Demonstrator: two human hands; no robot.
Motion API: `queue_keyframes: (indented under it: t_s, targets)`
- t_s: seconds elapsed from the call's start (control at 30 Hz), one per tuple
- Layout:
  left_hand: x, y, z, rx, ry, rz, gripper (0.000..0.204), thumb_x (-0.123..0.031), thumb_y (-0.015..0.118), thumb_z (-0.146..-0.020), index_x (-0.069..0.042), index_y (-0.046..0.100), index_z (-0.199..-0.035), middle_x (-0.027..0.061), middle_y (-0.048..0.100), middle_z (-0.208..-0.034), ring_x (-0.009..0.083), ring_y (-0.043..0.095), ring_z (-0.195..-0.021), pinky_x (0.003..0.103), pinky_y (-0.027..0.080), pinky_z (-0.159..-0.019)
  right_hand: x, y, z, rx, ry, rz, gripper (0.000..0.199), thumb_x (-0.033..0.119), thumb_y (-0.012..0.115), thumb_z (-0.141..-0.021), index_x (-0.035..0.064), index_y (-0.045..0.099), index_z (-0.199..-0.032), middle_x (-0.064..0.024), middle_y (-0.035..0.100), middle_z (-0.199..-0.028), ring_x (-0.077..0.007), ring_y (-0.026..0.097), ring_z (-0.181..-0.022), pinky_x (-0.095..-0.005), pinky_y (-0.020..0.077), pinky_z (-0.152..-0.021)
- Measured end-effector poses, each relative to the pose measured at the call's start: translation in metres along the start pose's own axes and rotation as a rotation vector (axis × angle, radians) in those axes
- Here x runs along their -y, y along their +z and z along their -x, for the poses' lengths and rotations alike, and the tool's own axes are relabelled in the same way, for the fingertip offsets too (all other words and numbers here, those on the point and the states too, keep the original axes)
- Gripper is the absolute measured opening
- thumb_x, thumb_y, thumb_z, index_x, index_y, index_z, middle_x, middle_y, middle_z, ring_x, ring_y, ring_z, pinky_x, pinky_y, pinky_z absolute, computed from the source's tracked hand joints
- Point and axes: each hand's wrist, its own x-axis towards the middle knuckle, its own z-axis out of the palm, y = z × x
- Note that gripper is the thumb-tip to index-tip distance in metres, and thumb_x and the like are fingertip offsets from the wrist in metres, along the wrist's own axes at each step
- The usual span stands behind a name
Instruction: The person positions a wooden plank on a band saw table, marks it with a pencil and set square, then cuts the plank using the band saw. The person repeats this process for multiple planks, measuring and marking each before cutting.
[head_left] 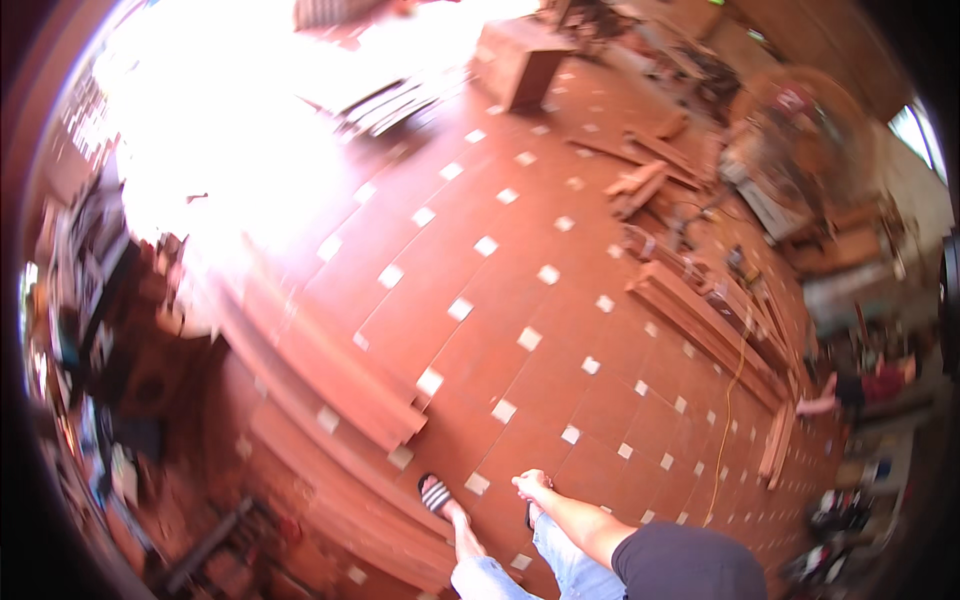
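Observation:
My right hand (533,484) hangs over the red tiled floor (480,330), in front of my leg. Its fingers look curled closed, and whatever they may hold is hidden. My left hand is out of view. Below, one foot in a striped sandal (435,494) stands beside long reddish wooden beams (330,365) on the floor to my left. The other foot is mostly covered by my right hand and trouser leg.
Stacked wooden beams (700,325) and loose offcuts (640,185) lie to the right, with a yellow cord (735,390) along the floor. A large caged fan (800,130) stands beyond. Far right is another person (885,385). A wooden box (520,62) stands at the back.

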Motion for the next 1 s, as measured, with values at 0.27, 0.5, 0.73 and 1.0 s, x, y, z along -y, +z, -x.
queue_keyframes:
  t_s: [0.27,0.5,0.73,1.0]
  targets:
    - [-0.254,0.029,0.088,0.022,0.381,-0.261,0.012,-0.02,0.074,-0.097,-0.01,0.078,-0.102,0.0035,0.074,-0.086,0.0171,0.069,-0.08,0.037,0.058,-0.071,0.003,-0.212,0.03,0.004,-0.103,-0.132,0.022,0.029,0.076,-0.088,0.0096,0.077,-0.077,-0.0044,0.072,-0.064,-0.0137,0.068,-0.053,-0.0308,0.0581,-0.051]
    - [-0.338,0.108,0.181,0.117,0.429,-0.457,0.014,-0.021,0.074,-0.098,-0.01,0.078,-0.105,0.0034,0.074,-0.086,0.0177,0.07,-0.079,0.038,0.058,-0.069,-0.095,-0.357,0.041,-0.117,-0.034,-0.268,0.021,0.024,0.071,-0.089,0.0073,0.074,-0.077,-0.0055,0.071,-0.063,-0.0163,0.069,-0.052,-0.0315,0.058,-0.051]
    - [-0.332,0.076,0.192,0.03,0.237,-0.551,0.016,-0.021,0.074,-0.098,-0.01,0.078,-0.108,0.0033,0.073,-0.086,0.0183,0.07,-0.079,0.038,0.058,-0.068,-0.189,-0.406,0.097,-0.28,0.18,-0.527,0.027,0.024,0.064,-0.092,0.0028,0.074,-0.078,-0.0104,0.073,-0.068,-0.0212,0.074,-0.06,-0.0369,0.0609,-0.058]
    - [-0.458,0.043,0.163,0.049,0.468,-0.73,0.032,-0.03,0.073,-0.098,-0.01,0.075,-0.122,0.0056,0.072,-0.096,0.0202,0.07,-0.08,0.04,0.057,-0.065,-0.237,-0.308,0.176,-0.297,0.375,-1.125,0.032,0.026,0.072,-0.099,-0.0004,0.071,-0.117,-0.0115,0.075,-0.092,-0.0249,0.074,-0.066,-0.0368,0.0609,-0.053]
